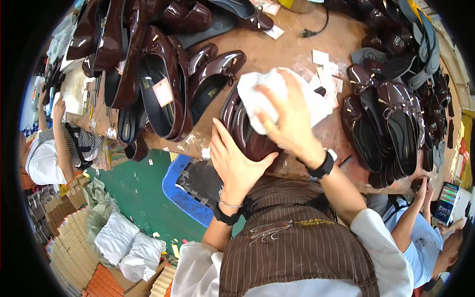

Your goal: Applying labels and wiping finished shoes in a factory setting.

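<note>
While left hand spreads across shoes, white cloth under right hand

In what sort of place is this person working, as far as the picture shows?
Probably a shoe workshop or factory floor: many glossy dark-red shoes crowd the worktable, stacks of tan boxes fill the lower left, and other people are nearby on both sides.

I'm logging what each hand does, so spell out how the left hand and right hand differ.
The left hand rests bare, thumb spread wide, on glossy burgundy footwear; the right hand holds a white cloth over it. The left hand has a thin bracelet at its wrist; the right hand shows none. Both wear black wristbands.
</note>
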`<state>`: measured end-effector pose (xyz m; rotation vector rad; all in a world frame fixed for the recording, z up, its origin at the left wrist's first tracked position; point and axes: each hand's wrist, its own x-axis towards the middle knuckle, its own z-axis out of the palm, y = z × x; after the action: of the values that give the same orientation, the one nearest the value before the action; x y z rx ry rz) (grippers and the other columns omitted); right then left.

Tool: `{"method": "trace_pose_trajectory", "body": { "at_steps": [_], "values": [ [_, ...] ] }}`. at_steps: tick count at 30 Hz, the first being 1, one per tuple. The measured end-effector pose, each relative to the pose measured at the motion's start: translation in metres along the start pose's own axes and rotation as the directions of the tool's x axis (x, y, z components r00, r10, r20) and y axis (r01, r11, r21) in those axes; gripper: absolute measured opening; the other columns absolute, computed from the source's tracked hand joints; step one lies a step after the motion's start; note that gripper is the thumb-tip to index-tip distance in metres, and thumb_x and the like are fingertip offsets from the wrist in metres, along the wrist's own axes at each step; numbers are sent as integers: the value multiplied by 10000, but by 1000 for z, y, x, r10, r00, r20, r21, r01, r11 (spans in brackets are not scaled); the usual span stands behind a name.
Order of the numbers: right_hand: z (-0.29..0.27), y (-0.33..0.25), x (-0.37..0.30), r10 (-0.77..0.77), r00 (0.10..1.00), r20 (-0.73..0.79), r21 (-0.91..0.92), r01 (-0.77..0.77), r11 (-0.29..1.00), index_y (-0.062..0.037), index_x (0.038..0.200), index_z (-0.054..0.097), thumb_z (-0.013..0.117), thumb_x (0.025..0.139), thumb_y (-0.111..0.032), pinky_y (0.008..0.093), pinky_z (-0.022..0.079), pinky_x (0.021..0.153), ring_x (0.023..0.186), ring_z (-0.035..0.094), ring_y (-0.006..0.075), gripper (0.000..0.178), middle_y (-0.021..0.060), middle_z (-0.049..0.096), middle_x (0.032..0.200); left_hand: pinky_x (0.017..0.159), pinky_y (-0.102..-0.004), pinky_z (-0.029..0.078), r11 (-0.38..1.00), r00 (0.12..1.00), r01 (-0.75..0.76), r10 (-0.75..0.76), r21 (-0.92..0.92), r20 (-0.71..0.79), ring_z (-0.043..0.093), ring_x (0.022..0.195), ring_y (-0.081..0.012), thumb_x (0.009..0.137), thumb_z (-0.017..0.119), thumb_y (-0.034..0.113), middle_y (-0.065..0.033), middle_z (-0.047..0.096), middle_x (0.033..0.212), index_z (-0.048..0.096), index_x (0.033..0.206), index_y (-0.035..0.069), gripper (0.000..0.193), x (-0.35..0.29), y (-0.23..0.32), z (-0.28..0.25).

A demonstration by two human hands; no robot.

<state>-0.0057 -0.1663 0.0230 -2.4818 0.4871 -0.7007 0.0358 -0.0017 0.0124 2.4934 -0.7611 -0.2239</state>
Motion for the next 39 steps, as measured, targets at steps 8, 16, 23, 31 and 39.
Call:
{"method": "trace_pose_trajectory", "body": {
  "at_steps": [8,16,23,31,39],
  "values": [
    [15,-4,-6,-309,930,198,-85,331,940,-100,1242,689,688,869,-151,451,530,999,1100,658,356,376,168,668,1230,1267,-384,-10,401,935,126,257,-907,244,-15,1593,-269,761,717,360,-232,9,1711,-111,1636,42,1246,1,-62,-32],
    [16,-69,-43,-454,789,413,438,265,859,-25,1209,679,620,756,41,420,493,1089,1236,619,350,462,201,649,1296,1227,-459,254,-214,920,389,52,-896,387,329,1492,-327,895,268,894,-213,166,1692,50,1653,57,1150,3,-88,-33],
    [13,-25,-5,-231,969,83,-104,239,965,-80,1283,646,714,798,-51,489,470,1063,1281,560,423,491,193,589,1392,1266,-387,125,36,939,329,94,-944,331,191,1555,-305,980,238,791,-201,150,1699,55,1651,51,1016,4,-74,-27],
    [-42,22,-85,-15,984,178,510,-79,857,-40,1264,689,641,790,45,398,519,1021,1177,652,337,484,171,698,1224,1258,-459,144,860,989,25,53,-509,137,149,1555,-398,893,735,494,-338,107,1656,42,1626,-29,1136,6,-19,-21],
    [9,53,-57,159,985,-73,78,-153,985,-1,1151,691,624,766,49,450,588,917,1106,674,431,394,256,604,1375,1100,-623,285,967,994,-71,88,246,-59,254,1395,-601,584,878,657,-497,112,1525,118,1651,117,1417,-8,41,34]
  ]
}}
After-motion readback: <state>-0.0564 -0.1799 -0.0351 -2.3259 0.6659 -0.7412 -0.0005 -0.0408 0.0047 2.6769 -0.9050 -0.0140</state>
